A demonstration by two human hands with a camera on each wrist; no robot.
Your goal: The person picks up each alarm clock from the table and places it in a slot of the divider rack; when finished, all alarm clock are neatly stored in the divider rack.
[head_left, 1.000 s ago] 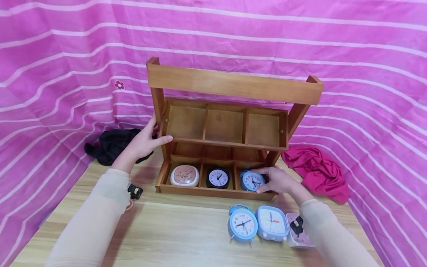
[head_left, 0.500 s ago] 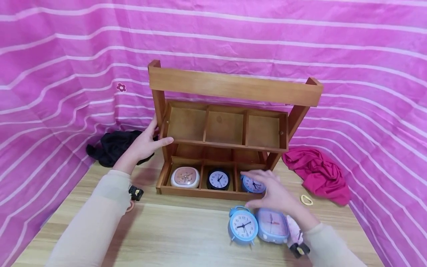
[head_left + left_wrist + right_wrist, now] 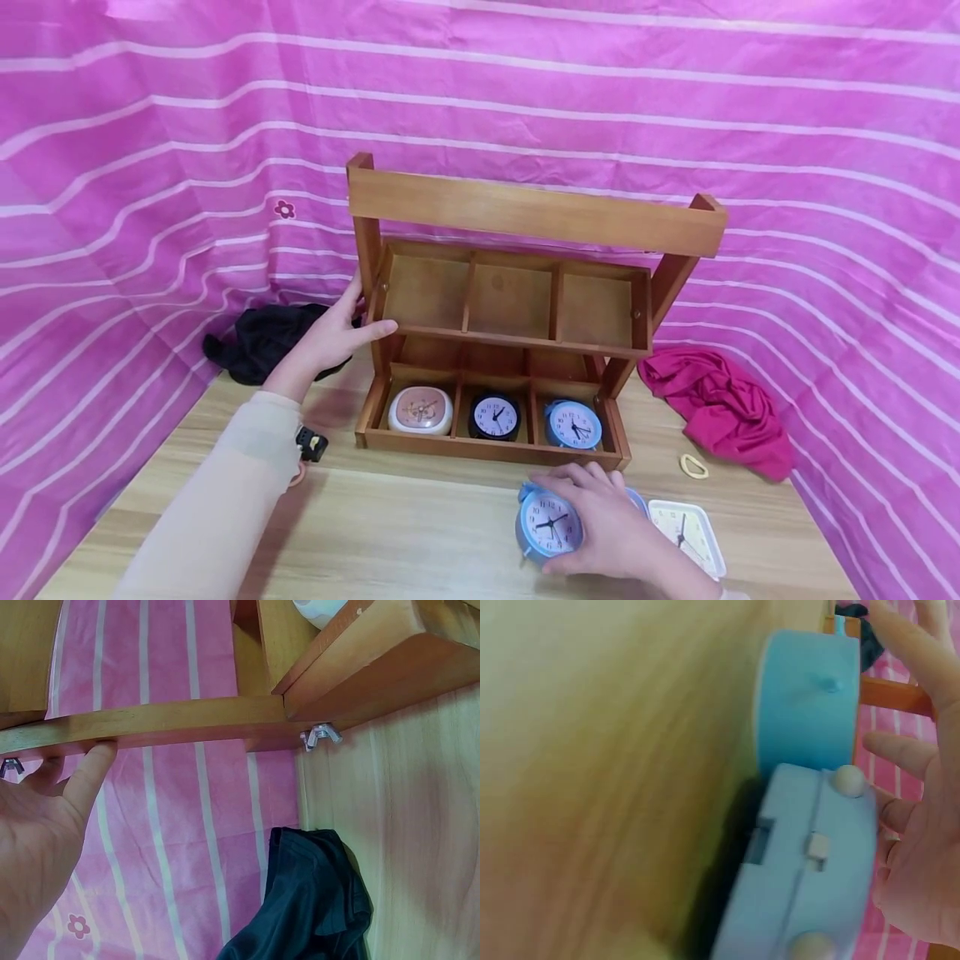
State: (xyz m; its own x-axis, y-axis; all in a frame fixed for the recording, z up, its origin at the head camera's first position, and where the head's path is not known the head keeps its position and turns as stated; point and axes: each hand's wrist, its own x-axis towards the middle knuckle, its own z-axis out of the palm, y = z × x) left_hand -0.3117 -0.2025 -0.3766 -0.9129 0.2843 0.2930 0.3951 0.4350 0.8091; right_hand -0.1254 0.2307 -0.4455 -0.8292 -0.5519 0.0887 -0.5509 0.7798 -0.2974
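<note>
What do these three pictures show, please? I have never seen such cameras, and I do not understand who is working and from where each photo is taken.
A person works with two bare hands; there is no machine. The wide picture comes from a camera on the head, the other two from cameras on each wrist.

On the wooden table stands a two-level wooden rack. Its lower compartments hold a pink-faced white clock, a black clock and a blue clock. The left hand holds the rack's left post. The right hand grasps a round blue alarm clock on the table, beside a white square clock. A black cloth, a crimson cloth and a small yellow ring also lie there.
</note>
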